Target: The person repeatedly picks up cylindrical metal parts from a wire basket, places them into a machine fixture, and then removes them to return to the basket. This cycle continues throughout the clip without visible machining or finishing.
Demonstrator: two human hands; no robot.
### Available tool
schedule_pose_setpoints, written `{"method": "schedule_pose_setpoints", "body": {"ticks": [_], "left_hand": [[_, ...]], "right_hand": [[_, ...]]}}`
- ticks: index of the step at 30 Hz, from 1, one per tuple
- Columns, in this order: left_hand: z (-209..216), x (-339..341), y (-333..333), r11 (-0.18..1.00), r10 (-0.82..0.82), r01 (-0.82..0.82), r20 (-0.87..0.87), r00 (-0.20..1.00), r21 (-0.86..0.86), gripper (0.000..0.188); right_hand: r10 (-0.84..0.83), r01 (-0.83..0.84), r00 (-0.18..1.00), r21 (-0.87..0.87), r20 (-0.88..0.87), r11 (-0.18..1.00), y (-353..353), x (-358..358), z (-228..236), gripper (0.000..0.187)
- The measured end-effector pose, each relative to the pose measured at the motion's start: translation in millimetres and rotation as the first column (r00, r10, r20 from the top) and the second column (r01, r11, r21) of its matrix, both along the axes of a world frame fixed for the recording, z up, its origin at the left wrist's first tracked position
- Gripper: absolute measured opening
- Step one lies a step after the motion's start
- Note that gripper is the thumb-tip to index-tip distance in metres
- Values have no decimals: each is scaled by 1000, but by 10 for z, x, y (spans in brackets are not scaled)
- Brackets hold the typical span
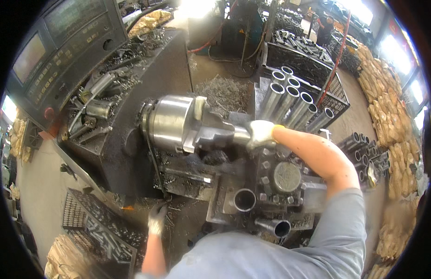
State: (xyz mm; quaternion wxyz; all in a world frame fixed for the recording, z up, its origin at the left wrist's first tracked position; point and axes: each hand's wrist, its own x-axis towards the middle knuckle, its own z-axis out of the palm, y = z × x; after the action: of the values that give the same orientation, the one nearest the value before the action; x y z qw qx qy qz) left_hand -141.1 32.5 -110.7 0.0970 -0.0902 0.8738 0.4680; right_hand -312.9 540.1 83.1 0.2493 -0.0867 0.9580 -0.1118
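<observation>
In a white glove, my right hand (262,134) is wrapped around the outer end of a bright metal workpiece (241,135), whose other end points toward the lathe chuck (171,122). Dark stepped jaws (215,136) stand on the chuck face, and a pale piece (200,108) shows at its upper edge. Down at the lower left, my left hand (156,219), in a soiled glove, is closed at the bottom end of a thin dark lever (155,162) that runs down from beside the chuck. Its fingertips are partly hidden.
A tool post (287,176) sits close below my right forearm. Two short tubes (244,200) (276,227) lie near my body. Upright tubes (292,100) stand beyond my right hand, before a metal bin (299,60). A control panel (62,51) rises at left, above a mesh crate (99,228).
</observation>
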Motion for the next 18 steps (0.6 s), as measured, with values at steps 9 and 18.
{"method": "schedule_pose_setpoints", "body": {"ticks": [9,18], "left_hand": [[-725,55,-1494,220,670,-584,314,673,781,42],[-830,-87,-1860,517,582,-520,167,796,680,41]], "right_hand": [[72,-65,990,-61,119,996,234,-25,-54,60],[-36,26,999,-353,-21,935,-49,-256,-256,70]]}}
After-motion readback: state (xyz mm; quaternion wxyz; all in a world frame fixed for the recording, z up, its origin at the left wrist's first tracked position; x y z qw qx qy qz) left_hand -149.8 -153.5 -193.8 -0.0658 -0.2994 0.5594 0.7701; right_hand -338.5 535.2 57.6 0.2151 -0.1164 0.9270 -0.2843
